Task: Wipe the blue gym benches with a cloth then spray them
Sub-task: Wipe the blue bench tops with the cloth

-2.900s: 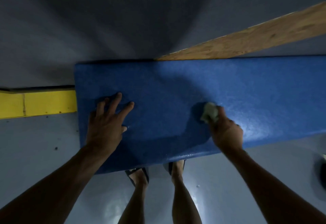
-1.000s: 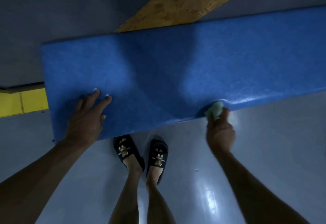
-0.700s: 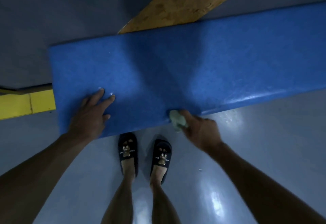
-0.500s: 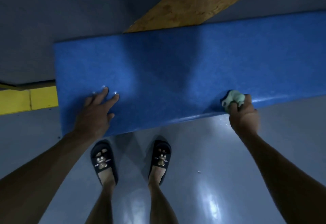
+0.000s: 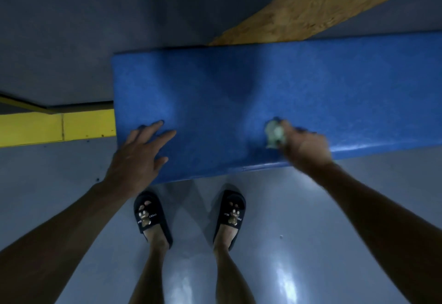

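- Nearest me, I am seeing two slippered feet [image 5: 189, 217] standing on the grey floor [image 5: 299, 208] at six o'clock.
- I am resting my left hand [image 5: 140, 157], fingers straight and spread, flat on the blue bench [image 5: 287, 88] at nine o'clock.
- My right hand [image 5: 306, 147] is gripping a wadded pale cloth [image 5: 275, 133] at three o'clock, pressing it on the bench's near edge.
- I judge wiping is under way; next I should be sweeping toward twelve o'clock, where a wooden board [image 5: 323, 9] is lying beyond.
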Demonstrator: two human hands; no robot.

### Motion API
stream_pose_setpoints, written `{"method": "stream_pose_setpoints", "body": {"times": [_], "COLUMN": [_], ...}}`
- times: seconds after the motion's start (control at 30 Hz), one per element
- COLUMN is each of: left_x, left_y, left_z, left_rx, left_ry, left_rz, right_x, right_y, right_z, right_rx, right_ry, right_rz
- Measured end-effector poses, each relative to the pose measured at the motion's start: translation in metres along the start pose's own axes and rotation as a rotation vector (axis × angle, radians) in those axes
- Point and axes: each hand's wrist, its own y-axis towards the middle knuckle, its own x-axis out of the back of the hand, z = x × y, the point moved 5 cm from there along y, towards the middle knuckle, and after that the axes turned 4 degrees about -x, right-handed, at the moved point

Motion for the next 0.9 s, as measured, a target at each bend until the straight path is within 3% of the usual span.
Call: {"method": "stream_pose_setpoints", "body": {"times": [0.1, 0.2, 0.3, 0.4, 0.5, 0.57, 0.73, 0.8, 0.9], "left_x": [0.006, 0.003, -0.001, 0.001, 0.003, 0.004, 0.004, 0.003, 0.001], "left_y": [-0.017, -0.031, -0.035, -0.032, -0.031, -0.03, -0.028, -0.026, -0.025], "left_z": [0.031, 0.052, 0.057, 0.054, 0.054, 0.057, 0.062, 0.064, 0.065], "left_rx": [0.031, 0.056, 0.03, 0.048, 0.057, 0.049, 0.012, 0.014, 0.005], "left_ry": [0.048, 0.045, 0.042, 0.035, 0.009, -0.002, -0.004, -0.007, -0.02], "left_rz": [-0.001, 0.021, 0.029, -0.004, -0.021, -0.016, -0.018, -0.006, 0.01], "right_x": [-0.003, -0.014, -0.028, -0.026, -0.02, -0.016, -0.023, -0.034, -0.045], "right_y": [-0.012, -0.039, -0.061, -0.076, -0.069, -0.068, -0.099, -0.102, -0.098], "right_z": [-0.046, 0.01, 0.108, 0.187, 0.172, 0.126, 0.026, 0.046, 0.113], "right_rx": [-0.47, -0.595, -0.402, 0.012, 0.181, 0.06, -0.681, -0.844, -0.876], "right_ry": [0.136, 0.263, 0.367, 0.378, 0.294, 0.227, 0.355, 0.436, 0.499], "right_rz": [0.054, -0.014, -0.004, 0.12, 0.05, -0.007, -0.055, -0.082, -0.101]}}
